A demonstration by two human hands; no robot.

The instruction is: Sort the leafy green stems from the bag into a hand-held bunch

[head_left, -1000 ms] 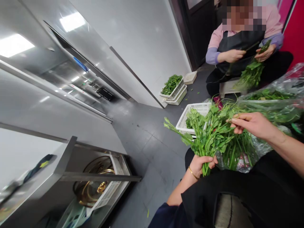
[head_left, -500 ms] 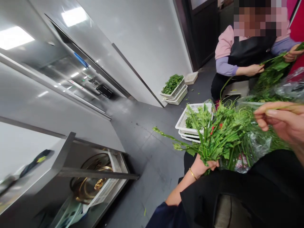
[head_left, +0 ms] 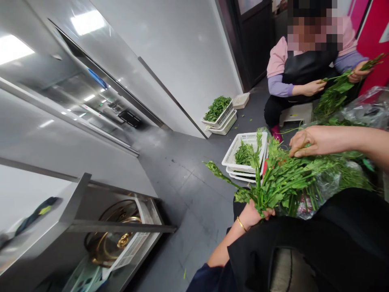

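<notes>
My left hand (head_left: 255,214), with a gold bangle at the wrist, is wrapped round the lower end of a bunch of leafy green stems (head_left: 276,182). The stems fan out upward and to the right over my lap. Above the bunch, on its right side, my right hand (head_left: 305,142) has its fingers pressed together at the thin tendrils and stems; what it pinches is too small to make out. Beyond the bunch stands a white basket (head_left: 230,151) with cut greens (head_left: 244,154) in it, stacked on others.
Across from me a person (head_left: 306,73) in a black apron holds green stems. Clear plastic bags (head_left: 330,182) and more greens lie at the right. Further back are stacked baskets of greens (head_left: 217,109) by the wall. A steel shelf (head_left: 121,228) with pot lids stands at the left.
My right hand has moved left from the right edge to above the bunch. The view has shifted slightly. The other person's hands have moved a little, with their stems raised.
</notes>
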